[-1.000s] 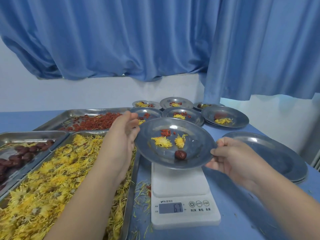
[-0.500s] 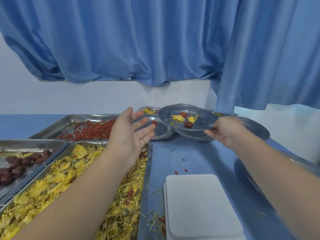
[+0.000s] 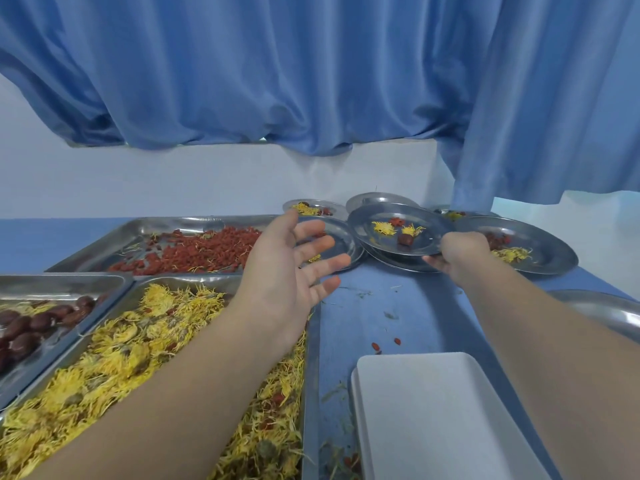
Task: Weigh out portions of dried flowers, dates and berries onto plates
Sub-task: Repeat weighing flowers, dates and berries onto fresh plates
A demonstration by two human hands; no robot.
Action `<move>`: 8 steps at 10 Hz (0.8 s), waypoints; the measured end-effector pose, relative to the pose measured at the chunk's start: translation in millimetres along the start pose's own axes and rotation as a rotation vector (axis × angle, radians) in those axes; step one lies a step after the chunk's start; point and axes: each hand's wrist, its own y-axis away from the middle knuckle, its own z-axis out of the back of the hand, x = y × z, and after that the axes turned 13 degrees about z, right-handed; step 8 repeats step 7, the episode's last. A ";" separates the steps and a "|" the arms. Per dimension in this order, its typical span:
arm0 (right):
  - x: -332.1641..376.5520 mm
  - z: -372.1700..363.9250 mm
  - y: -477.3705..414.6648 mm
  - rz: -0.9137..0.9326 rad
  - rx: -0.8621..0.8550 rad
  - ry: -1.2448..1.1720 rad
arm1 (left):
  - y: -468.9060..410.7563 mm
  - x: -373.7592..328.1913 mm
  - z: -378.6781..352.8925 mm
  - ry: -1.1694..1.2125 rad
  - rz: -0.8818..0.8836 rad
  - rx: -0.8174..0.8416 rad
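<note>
My right hand pinches the near rim of a steel plate that carries two yellow flowers, red berries and one date. The plate sits over another plate among several filled plates at the far end of the blue table. My left hand hovers open, palm turned inward, just left of those plates and holds nothing. Below it lie three steel trays: yellow dried flowers, red berries and dark dates. The white scale stands bare at the near right, its display out of view.
A stack of unfilled steel plates shows at the right edge. Loose berries and petal scraps lie on the blue table between the scale and the far plates. A blue curtain hangs over the white wall behind the table.
The filled plate left the scale and travelled to the far plates in my right hand. My left hand let go of its rim and opened. The view has tilted upward.
</note>
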 end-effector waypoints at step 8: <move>-10.2 25.4 -20.5 -0.049 -0.046 0.115 | 14.1 6.6 -8.0 0.019 0.055 0.042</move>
